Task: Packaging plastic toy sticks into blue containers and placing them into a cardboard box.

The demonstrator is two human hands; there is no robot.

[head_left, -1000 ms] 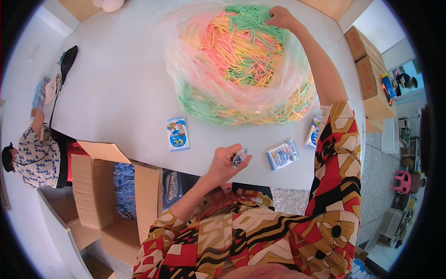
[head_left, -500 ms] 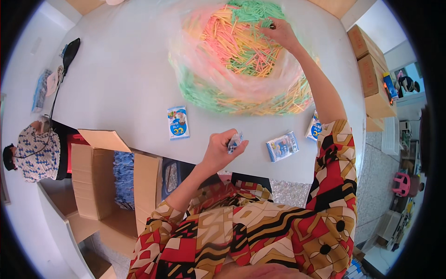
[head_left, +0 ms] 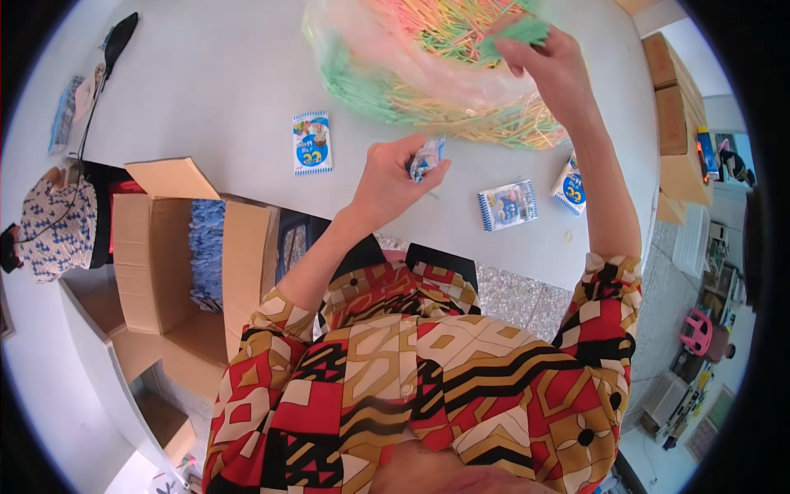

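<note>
My left hand [head_left: 387, 183] is closed around a small blue-and-white packet [head_left: 427, 159], held above the table's near side. Over the right part of a big clear plastic bag [head_left: 461, 92], my right hand [head_left: 553, 70] pinches a bunch of thin green sticks [head_left: 522, 34]. Pink, yellow, orange and green sticks [head_left: 444, 31] fill that bag, its mouth spread wide. Flat on the table lie more blue-and-white packets: one packet [head_left: 313, 143] left of my left hand, another packet [head_left: 506, 205] to its right, and a third packet [head_left: 569, 188] beside my right forearm.
An open cardboard box [head_left: 169, 263] with stacked blue packets [head_left: 207, 253] stands at the table's left front edge. A person in a patterned top [head_left: 59, 218] is at the far left. Brown cartons [head_left: 679, 123] stand at the right beyond the table [head_left: 206, 90].
My right hand has come back toward me from the bag's far side, now with green sticks in its fingers. My left hand still holds the packet. The whole view has shifted.
</note>
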